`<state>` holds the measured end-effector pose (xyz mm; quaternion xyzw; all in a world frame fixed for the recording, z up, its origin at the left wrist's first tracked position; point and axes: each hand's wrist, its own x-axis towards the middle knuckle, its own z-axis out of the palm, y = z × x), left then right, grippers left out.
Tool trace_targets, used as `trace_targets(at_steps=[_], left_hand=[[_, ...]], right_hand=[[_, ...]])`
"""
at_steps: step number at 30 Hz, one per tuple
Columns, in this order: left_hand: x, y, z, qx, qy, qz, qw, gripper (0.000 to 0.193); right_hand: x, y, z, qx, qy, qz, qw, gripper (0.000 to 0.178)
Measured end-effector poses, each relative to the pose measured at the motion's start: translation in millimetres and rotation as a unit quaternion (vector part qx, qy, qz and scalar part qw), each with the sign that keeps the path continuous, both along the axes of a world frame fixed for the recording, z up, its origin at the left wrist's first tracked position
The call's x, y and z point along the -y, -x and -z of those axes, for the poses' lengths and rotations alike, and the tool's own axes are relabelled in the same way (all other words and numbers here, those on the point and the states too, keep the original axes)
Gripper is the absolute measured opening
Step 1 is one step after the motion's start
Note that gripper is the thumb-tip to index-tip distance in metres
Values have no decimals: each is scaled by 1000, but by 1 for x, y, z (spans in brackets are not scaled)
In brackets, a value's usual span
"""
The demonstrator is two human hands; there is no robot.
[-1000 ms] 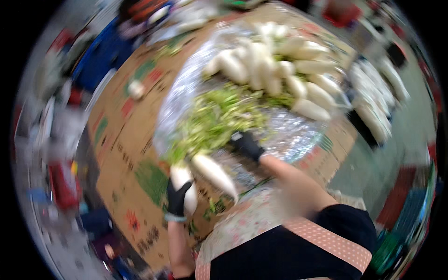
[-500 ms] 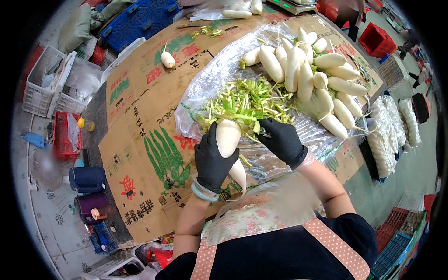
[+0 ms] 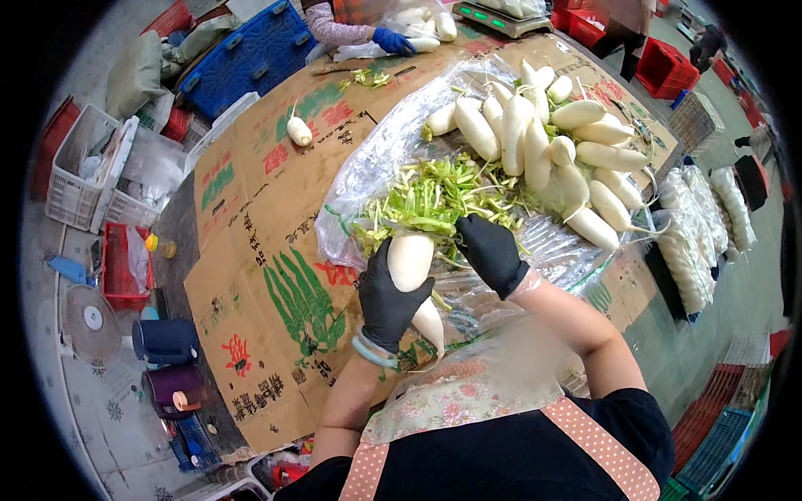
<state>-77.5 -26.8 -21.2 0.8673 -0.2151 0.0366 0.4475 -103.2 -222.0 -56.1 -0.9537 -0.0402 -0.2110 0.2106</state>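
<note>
A white daikon radish (image 3: 410,261) is gripped by my left hand (image 3: 389,302), in a black glove, its thin root end pointing toward me. My right hand (image 3: 491,254), also black-gloved, is closed close to the radish's top; whatever its fingers hold is too small to make out. Just beyond both hands lies a heap of cut green radish stems (image 3: 430,196) on clear plastic sheeting (image 3: 351,179). Several more daikons (image 3: 522,134) are piled on that sheeting at the right.
Cardboard (image 3: 251,275) covers the table, with a lone small radish (image 3: 299,131) on it. At the far edge are a co-worker's blue-gloved hand (image 3: 393,40) and a scale (image 3: 501,18). Bagged radishes (image 3: 685,242) stand to the right; jugs (image 3: 165,341) and crates (image 3: 79,179) to the left.
The leafy stems at the held radish's top have come away onto the heap. My right hand has shifted slightly left. A co-worker's blue-gloved hand has come into view at the far edge.
</note>
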Motion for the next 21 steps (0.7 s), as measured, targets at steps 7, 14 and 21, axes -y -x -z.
trace_targets(at_steps=[7, 14, 21], left_hand=[[2, -2, -4, 49, 71, 21, 996, 75], [19, -27, -12, -91, 372, 4, 924, 74], [28, -21, 0, -256, 585, 146, 756, 60]], right_hand=[[65, -18, 57, -135, -69, 81, 985, 26], [45, 3, -7, -173, -295, 100, 934, 46], [-3, 19, -44, -175, -688, 2, 704, 49]])
